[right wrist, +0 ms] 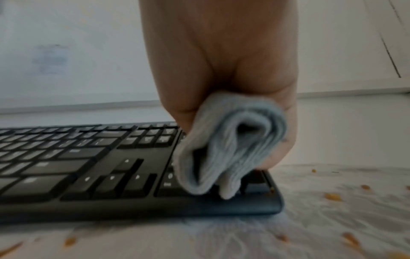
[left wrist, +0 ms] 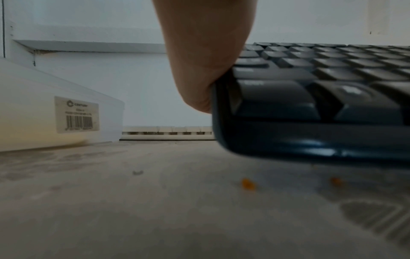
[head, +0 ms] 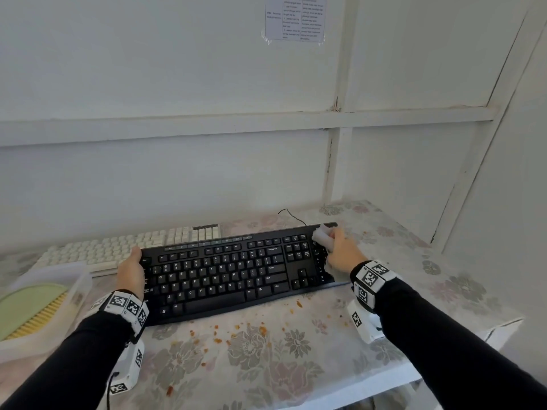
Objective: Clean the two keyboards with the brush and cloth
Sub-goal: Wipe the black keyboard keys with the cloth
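Observation:
A black keyboard (head: 231, 273) lies across the middle of the flowered tablecloth. My left hand (head: 130, 272) grips its left edge (left wrist: 224, 108), which sits slightly off the table. My right hand (head: 340, 250) holds a folded pale cloth (head: 322, 235) bunched in its fingers and presses it onto the number pad at the keyboard's right end (right wrist: 221, 157). A cream keyboard (head: 118, 250) lies behind the black one, at the left. The green brush (head: 32, 309) with yellow bristles rests in a clear box at the far left.
Orange crumbs (head: 236, 329) are scattered on the tablecloth in front of the black keyboard and to its right (right wrist: 332, 196). The clear plastic box (left wrist: 55, 113) stands close to my left hand. White walls close in behind and on the right. The table's edge (head: 414, 377) runs near the bottom right.

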